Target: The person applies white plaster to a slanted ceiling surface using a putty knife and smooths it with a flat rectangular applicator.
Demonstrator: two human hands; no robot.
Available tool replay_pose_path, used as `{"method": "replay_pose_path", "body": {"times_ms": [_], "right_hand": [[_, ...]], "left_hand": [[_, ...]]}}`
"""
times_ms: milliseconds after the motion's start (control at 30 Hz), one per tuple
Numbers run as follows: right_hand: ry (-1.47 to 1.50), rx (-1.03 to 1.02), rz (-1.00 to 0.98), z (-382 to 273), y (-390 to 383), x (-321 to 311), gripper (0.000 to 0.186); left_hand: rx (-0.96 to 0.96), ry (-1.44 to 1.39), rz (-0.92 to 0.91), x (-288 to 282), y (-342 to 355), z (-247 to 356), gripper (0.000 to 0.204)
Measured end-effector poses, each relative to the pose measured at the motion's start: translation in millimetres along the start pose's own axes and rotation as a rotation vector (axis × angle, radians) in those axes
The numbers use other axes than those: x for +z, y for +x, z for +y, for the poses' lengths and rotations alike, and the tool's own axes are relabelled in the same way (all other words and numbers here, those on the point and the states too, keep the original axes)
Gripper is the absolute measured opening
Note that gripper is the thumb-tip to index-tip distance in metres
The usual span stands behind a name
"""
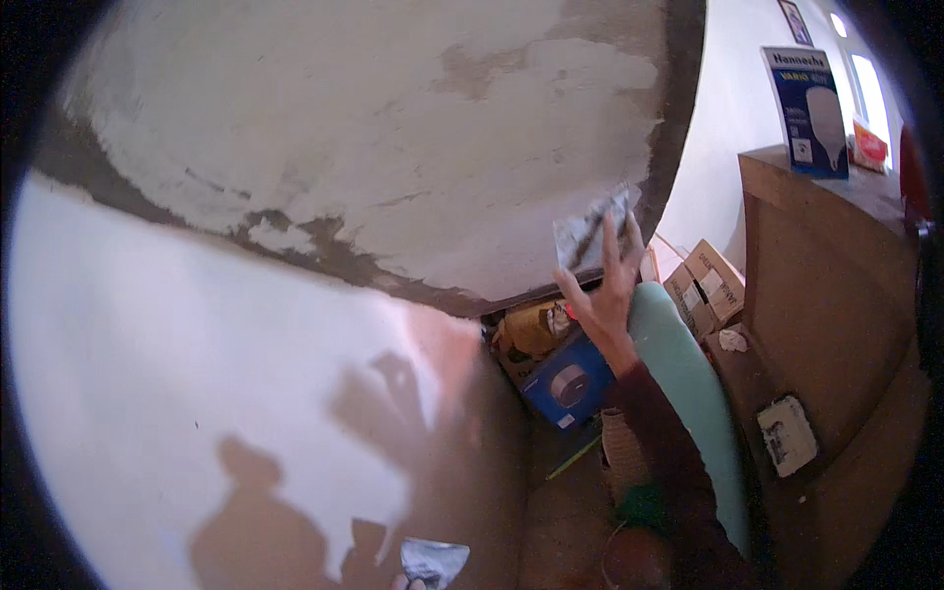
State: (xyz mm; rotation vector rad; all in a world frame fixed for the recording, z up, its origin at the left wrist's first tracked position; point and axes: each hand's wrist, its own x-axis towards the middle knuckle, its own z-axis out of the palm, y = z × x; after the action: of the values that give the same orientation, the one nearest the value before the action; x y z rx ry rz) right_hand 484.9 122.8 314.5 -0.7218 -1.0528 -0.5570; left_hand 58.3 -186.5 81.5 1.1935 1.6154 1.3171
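My right hand (pixel 608 290) grips a flat square scraper blade (pixel 580 236) smeared with plaster, held against the patchy plastered surface (pixel 393 138) near its lower right edge, fingers spread over the blade. At the bottom, my left hand (pixel 409 580) holds a second plaster-streaked flat blade (pixel 435 559) in front of the white wall (pixel 167 324); only fingertips show. Shadows of me and the tools fall on that wall.
Beneath my right arm lie a mint-green padded board (pixel 693 413), a blue box (pixel 570 383) and cardboard boxes (pixel 703 290). A brown cabinet (pixel 816 256) at the right bears a bulb box (pixel 806 113). A plaster-stained tray (pixel 787 433) lies lower right.
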Motion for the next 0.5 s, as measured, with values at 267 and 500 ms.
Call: {"method": "replay_pose_path", "body": {"times_ms": [267,500], "right_hand": [[-0.129,-0.140,0.225,39,75,66,0.089],[-0.261,-0.156,0.304,45,122,73,0.089]], "left_hand": [[0.890,1.091,0.324,-26,-33,-96,0.031],[-0.095,0.088,0.223,9,-54,-70,0.027]]}}
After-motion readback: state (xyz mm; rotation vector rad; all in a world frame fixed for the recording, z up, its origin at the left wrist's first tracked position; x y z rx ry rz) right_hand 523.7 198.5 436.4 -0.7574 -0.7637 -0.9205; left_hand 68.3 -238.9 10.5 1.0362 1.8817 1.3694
